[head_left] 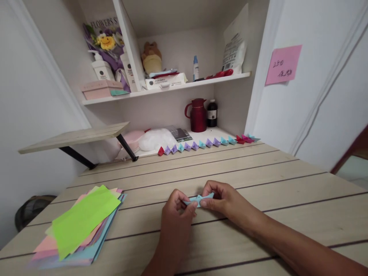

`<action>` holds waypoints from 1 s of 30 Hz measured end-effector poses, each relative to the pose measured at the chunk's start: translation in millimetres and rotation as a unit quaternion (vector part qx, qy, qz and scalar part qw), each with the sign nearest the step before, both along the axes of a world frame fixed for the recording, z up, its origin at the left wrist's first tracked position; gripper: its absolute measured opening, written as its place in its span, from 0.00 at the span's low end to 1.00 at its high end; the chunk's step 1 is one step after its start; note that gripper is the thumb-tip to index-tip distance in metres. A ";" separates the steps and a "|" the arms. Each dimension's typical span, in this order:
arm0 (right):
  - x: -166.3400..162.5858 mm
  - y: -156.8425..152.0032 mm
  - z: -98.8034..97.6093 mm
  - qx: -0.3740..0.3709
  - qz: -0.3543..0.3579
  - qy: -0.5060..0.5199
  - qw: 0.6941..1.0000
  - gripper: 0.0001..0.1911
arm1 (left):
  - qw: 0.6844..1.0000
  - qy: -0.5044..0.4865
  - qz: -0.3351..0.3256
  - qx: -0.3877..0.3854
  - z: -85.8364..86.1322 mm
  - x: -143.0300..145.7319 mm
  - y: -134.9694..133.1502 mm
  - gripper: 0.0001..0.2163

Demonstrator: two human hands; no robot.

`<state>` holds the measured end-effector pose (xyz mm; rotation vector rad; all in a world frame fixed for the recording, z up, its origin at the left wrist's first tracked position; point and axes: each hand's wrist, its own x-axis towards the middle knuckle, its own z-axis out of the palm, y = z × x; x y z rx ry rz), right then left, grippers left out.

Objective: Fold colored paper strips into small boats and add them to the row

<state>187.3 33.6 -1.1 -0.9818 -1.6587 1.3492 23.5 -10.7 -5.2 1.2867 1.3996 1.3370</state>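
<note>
Both my hands pinch a small folded light-blue paper piece (198, 199) just above the wooden table (258, 180). My left hand (175, 214) grips its left end with closed fingers. My right hand (220, 199) grips its right end between thumb and fingers. To the left lies a stack of coloured paper sheets (83, 222) with a bright green sheet on top. At the table's far edge stands a row of several small folded paper boats (208, 143) in red, purple and blue.
Behind the table are white shelves (172, 90) with bottles, a plush toy, a box and a white bag. A red thermos jug (198, 115) and a dark bottle (212, 113) stand below. A wooden side shelf (74, 137) juts out at left. A pink note (283, 64) hangs on the wall.
</note>
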 end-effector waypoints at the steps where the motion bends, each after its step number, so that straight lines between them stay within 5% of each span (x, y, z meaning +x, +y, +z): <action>1: -0.6 -0.4 0.2 -0.010 -0.003 0.026 1.000 0.12 | 1.000 0.018 0.008 0.008 0.0 0.7 -1.0 0.08; 7: 2.8 -4.7 6.7 0.000 -0.006 0.026 1.000 0.18 | 0.993 0.084 0.075 0.039 1.2 4.3 -6.0 0.06; 14: 3.8 -11.9 16.0 0.057 -0.007 -0.036 0.998 0.17 | 0.993 -0.104 0.054 -0.023 10.2 3.0 -5.5 0.12; 21: 7.8 -6.4 12.0 0.094 -0.009 -0.086 0.992 0.17 | 0.989 -0.110 0.097 -0.021 12.5 -4.9 -2.5 0.26; 24: 11.6 -5.2 15.4 0.155 -0.038 -0.147 0.976 0.16 | 0.991 -0.067 0.115 0.008 9.5 -9.3 -0.4 0.25; 30: 9.3 -16.9 21.8 0.281 0.014 -0.195 0.939 0.16 | 0.976 0.196 0.041 0.091 3.1 1.2 -5.6 0.16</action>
